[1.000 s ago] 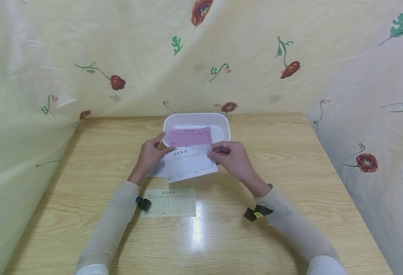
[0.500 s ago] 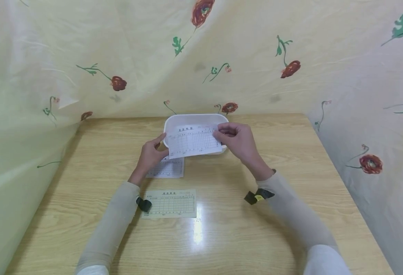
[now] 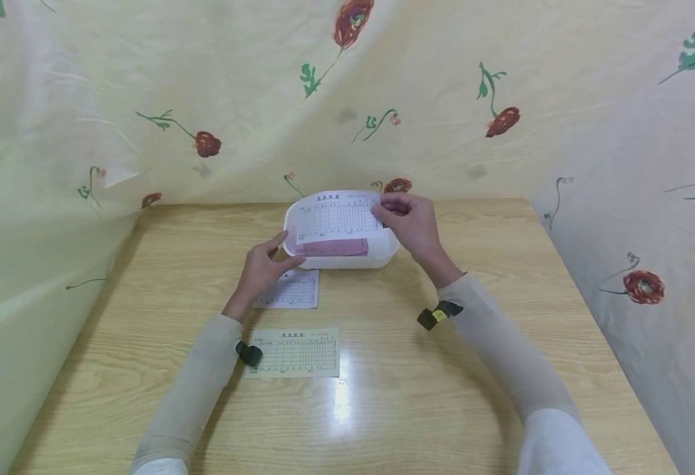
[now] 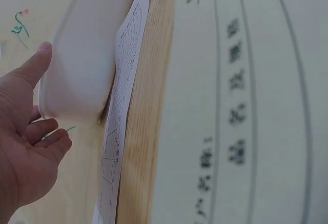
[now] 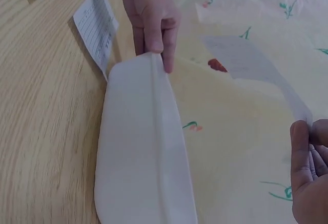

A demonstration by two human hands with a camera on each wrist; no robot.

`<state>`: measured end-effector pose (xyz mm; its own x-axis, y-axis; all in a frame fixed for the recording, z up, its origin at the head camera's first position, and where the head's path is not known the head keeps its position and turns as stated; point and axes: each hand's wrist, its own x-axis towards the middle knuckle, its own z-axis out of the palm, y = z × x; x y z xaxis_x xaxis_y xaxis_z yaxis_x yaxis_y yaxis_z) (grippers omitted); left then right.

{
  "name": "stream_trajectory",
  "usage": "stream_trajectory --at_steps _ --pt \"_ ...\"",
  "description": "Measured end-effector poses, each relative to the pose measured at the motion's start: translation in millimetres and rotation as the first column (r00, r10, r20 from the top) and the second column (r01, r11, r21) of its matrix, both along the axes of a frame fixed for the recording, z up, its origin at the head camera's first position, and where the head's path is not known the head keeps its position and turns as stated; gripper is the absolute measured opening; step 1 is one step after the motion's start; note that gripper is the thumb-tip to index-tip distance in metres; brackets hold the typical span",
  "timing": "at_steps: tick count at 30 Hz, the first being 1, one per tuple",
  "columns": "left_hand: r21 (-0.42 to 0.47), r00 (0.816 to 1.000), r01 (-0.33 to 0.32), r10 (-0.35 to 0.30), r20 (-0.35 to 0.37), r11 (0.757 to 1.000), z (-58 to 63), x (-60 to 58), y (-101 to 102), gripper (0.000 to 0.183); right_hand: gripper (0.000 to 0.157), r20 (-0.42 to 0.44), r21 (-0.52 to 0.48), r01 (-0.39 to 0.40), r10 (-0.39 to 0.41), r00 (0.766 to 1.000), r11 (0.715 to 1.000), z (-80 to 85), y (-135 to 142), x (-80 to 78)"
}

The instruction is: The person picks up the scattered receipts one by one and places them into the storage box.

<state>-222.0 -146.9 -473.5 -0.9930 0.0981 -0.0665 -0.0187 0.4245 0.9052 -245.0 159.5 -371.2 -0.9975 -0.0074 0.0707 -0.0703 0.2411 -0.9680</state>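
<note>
A white printed form slip hangs over the white plastic tub, its right edge pinched between thumb and fingers of my right hand. In the right wrist view the slip curves out from the fingertips, well off the tub's rim. My left hand holds the tub's left end, thumb at the front and fingers at the side. Inside the tub lies a pink form slip, partly covered by the held slip in the head view. The tub stands at the back of the wooden table.
Another white slip lies just in front of the tub, partly behind the left hand. Nearer the front is a pale green slip, beside the left wrist's dark camera. A flowered curtain hangs behind the table and along both sides.
My right hand has carried the white slip up and back, from in front of the tub to above it. The white slip on the table is more exposed. The left hand stays at the tub.
</note>
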Motion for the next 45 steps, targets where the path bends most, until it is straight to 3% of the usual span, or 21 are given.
stream_trajectory --at_steps 8,16,26,34,45 --pt "0.002 1.000 -0.001 0.001 -0.013 1.000 -0.7 -0.5 -1.7 0.088 0.029 0.040 0.010 0.037 -0.038 0.998 0.999 -11.3 -4.1 -25.0" --pt "0.006 1.000 0.007 -0.007 -0.020 1.000 -1.0 -1.6 -2.4 0.088 0.030 0.119 0.045 -0.003 -0.002 0.993 0.999 -34.1 -11.3 -42.2" --pt "0.001 1.000 0.005 -0.005 -0.019 1.000 -2.2 -1.7 -1.2 0.088 0.025 0.137 0.199 -0.027 -0.001 0.991 0.980 -56.5 -18.7 -51.3" --pt "-0.003 1.000 -0.001 0.001 -0.021 1.000 0.0 -0.2 0.0 0.088 0.025 0.169 0.279 -0.075 0.028 0.985 0.957 -58.8 -22.9 -53.8" --pt "-0.017 1.000 -0.014 0.014 0.002 1.000 -1.6 -1.4 -1.0 0.088 0.026 0.242 0.222 -0.104 0.049 0.969 0.970 -58.9 -21.4 -54.4"
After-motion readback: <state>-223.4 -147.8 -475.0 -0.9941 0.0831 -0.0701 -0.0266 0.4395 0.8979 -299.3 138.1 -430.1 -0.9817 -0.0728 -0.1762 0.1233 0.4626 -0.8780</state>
